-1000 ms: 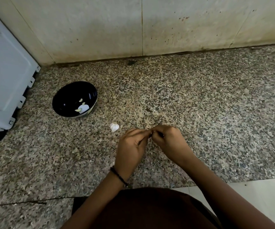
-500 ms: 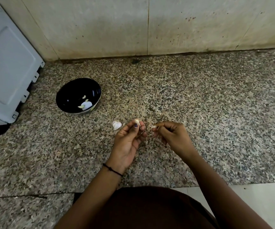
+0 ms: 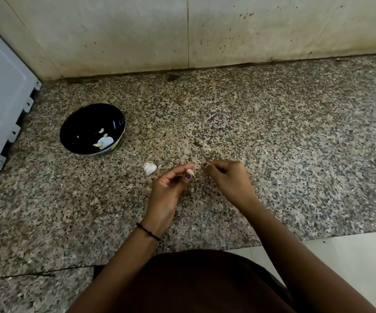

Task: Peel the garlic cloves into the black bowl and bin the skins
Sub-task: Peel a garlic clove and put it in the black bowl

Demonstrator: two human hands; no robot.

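My left hand [image 3: 171, 188] pinches a pale garlic clove [image 3: 190, 171] between thumb and fingertips, just above the granite counter. A short gap to its right, my right hand [image 3: 227, 181] pinches a thin strip of skin [image 3: 205, 164] at its fingertips. A piece of unpeeled garlic [image 3: 149, 168] lies on the counter just left of my left hand. The black bowl [image 3: 74, 129] stands farther left and back, with a few peeled cloves [image 3: 102, 141] inside.
A grey appliance panel [image 3: 2, 98] leans at the far left beside the bowl. A stained tiled wall [image 3: 182, 35] runs along the back of the speckled counter [image 3: 295, 143]. The counter's front edge meets a white floor [image 3: 352, 263] at lower right.
My hands were pressed together on the clove a second ago; they have drawn apart, the left keeping the clove and the right pulling away a bit of skin.
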